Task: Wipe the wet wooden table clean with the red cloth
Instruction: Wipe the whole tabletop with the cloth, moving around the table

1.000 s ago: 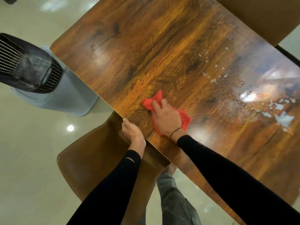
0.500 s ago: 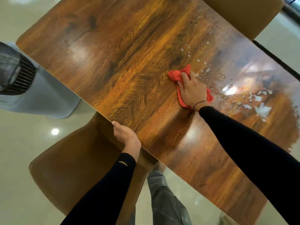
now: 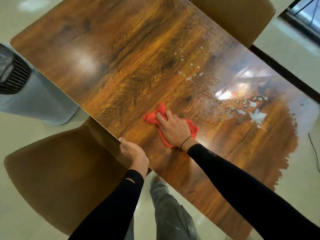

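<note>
The red cloth (image 3: 173,124) lies bunched on the wooden bench (image 3: 131,70), near the person's edge and well short of the water. The right hand (image 3: 174,129) presses it flat from above, fingers (image 3: 162,117) spread and nearly straight over the fabric, so they are not curled round it. The left hand (image 3: 134,153) holds the bench's near edge, its fingers wrapped over the lip. The water droplets (image 3: 256,116) and a wet film sit to the right, apart from the cloth, so much of the wiping seems still to be done. The cloth looks thin, soft and light; it will likely crumple and slide easily on the glossy top, and grow heavier as it soaks. A flat palm over its middle should suit best. A brown chair (image 3: 57,170) stands tucked beside the left arm.
</note>
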A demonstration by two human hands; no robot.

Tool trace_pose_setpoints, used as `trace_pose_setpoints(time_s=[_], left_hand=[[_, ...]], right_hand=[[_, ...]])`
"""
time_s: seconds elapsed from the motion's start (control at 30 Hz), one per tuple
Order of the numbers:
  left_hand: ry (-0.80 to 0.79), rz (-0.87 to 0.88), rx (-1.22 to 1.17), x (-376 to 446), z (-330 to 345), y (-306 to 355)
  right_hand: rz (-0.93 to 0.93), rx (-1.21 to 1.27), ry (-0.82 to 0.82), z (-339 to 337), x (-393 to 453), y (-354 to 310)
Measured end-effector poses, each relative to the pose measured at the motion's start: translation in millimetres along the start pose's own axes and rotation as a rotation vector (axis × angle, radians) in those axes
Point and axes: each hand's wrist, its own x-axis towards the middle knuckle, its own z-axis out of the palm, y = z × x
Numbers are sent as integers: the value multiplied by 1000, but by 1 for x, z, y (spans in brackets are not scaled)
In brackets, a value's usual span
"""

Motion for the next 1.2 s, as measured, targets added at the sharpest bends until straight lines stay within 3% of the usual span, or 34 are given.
trace_pose_setpoints(time_s=[0.13, 0.27, 0.4, 0.6, 0.77, 1.03, 1.2], left_hand=[[51, -32, -4, -13, -4, -27], [44, -69, 3, -24, -12, -42], [37, -82, 8, -39, -17, -53], [1, -92, 31, -51, -22, -67], [18, -87, 60, -51, -25, -80], [-12, -91, -44, -53, -25, -103], [-24, -77, -47, -62, -31, -114]], right_hand=[[216, -56, 86, -22, 20, 97], [302, -26, 83, -30, 23, 160], [320, -18, 107, -26, 11, 125], [55, 50, -2, -9, -59, 30], [-123, -6, -47, -9, -78, 42], [210, -9, 66, -29, -27, 154], [267, 22, 113, -18, -46, 115]])
